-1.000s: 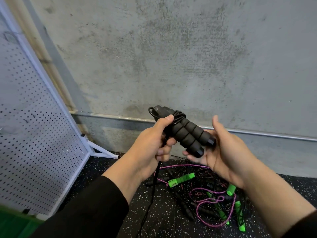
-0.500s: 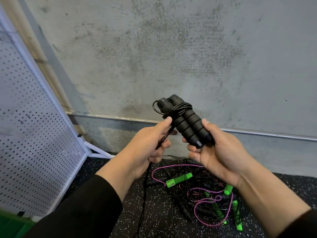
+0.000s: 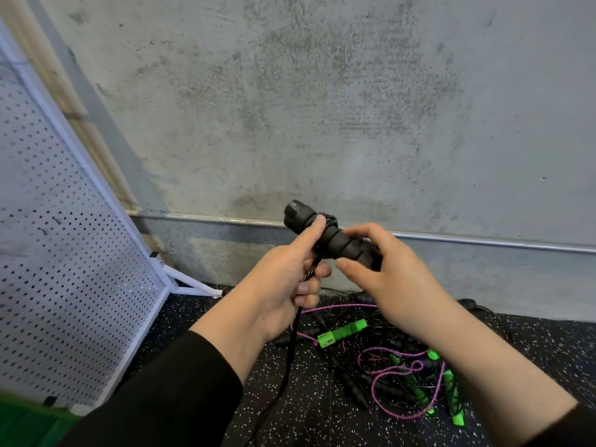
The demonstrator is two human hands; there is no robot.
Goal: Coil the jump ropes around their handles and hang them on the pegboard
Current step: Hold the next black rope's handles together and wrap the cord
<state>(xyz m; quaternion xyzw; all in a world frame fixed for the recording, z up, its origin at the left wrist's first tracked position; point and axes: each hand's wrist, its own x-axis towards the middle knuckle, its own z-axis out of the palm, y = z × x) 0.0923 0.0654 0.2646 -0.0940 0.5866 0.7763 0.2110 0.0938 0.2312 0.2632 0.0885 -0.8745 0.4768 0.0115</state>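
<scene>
So the right hand [image 3: 393, 272] is curled round the black handles [image 3: 335, 240], which poke up-left out of it, while the left hand [image 3: 287, 279] pinches the black rope [image 3: 290, 346] dangling just below.

Soft, even, cool daylight; faint shadows, wide-angle bending at edges, slight motion blur on right hand [image 3: 396, 272].

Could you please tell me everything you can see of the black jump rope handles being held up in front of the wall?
The black ribbed foam jump rope handles are held together as a bundle, tilted with the capped ends up and to the left. Thin black cord is coiled round their upper part and hangs down towards the floor. The left hand grips the cord, thumb pressed on the coil; the right hand curls round the lower ends.
</scene>
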